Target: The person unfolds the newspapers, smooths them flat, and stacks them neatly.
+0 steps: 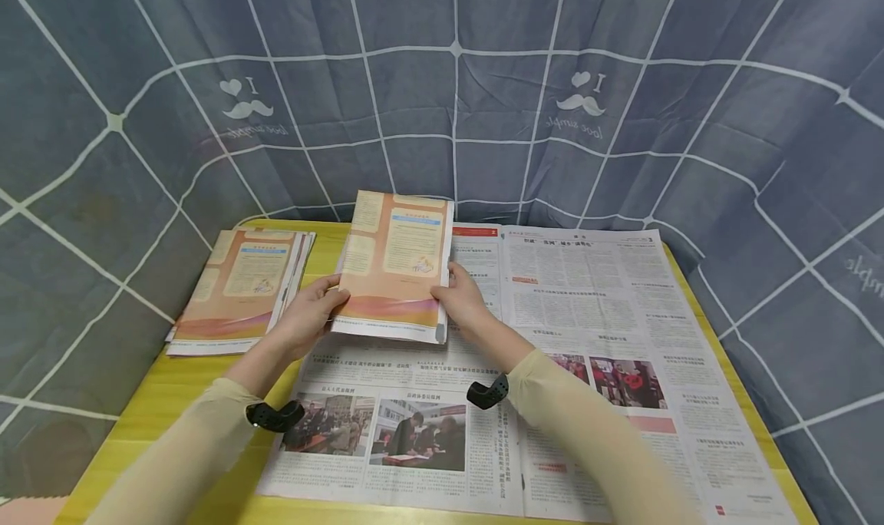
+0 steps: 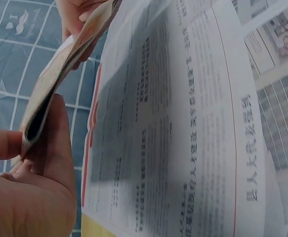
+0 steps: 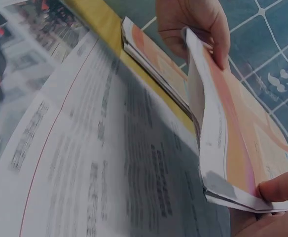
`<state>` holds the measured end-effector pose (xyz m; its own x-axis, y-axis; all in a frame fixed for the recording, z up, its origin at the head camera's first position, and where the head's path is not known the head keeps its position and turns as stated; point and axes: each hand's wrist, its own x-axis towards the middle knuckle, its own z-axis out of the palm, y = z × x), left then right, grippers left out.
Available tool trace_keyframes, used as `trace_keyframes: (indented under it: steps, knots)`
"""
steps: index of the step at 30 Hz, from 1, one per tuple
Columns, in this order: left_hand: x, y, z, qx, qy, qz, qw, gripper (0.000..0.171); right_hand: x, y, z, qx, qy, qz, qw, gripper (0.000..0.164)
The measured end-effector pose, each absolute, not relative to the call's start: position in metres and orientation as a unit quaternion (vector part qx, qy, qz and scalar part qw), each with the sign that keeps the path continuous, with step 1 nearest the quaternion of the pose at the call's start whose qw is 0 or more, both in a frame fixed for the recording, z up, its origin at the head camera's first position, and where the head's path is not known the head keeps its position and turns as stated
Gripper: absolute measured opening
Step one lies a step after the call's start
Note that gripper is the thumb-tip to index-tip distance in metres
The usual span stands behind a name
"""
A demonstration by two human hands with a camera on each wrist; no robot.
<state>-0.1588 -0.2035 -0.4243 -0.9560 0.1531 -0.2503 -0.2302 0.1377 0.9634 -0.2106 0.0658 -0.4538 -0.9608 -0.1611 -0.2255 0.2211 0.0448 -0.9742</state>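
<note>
Orange folded paper (image 1: 394, 279), pinched by your left hand (image 1: 311, 314) and right hand (image 1: 461, 296), pointed lengthwise away, the pile (image 1: 231, 291) nearer your left.

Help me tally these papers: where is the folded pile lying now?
In the head view, the folded pile lies on the left of the yellow table, left of both the left hand and the spread newspaper.

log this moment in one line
left hand: grips folded orange paper; right hand: grips same; open newspaper: beneath; paper stack: on yellow table
</note>
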Motion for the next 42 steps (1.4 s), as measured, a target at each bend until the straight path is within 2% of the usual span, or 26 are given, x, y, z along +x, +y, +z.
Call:
trace_keyframes:
  steps: [12, 29, 42]
  knots:
    - [-0.165, -0.158, -0.431, -0.004, 0.726, 0.658, 0.203, 0.043, -0.199, 0.126, -0.455, 0.014, 0.761, -0.632, 0.143, 0.065]
    - [-0.157, -0.091, -0.448, 0.040, 0.726, 0.638, 0.254, 0.051, -0.170, 0.202, -0.467, 0.021, 0.777, -0.611, 0.150, 0.061]
    - [-0.146, -0.068, -0.464, 0.030, 0.717, 0.642, 0.270, 0.055, -0.151, 0.224, -0.469, 0.026, 0.781, -0.606, 0.150, 0.056]
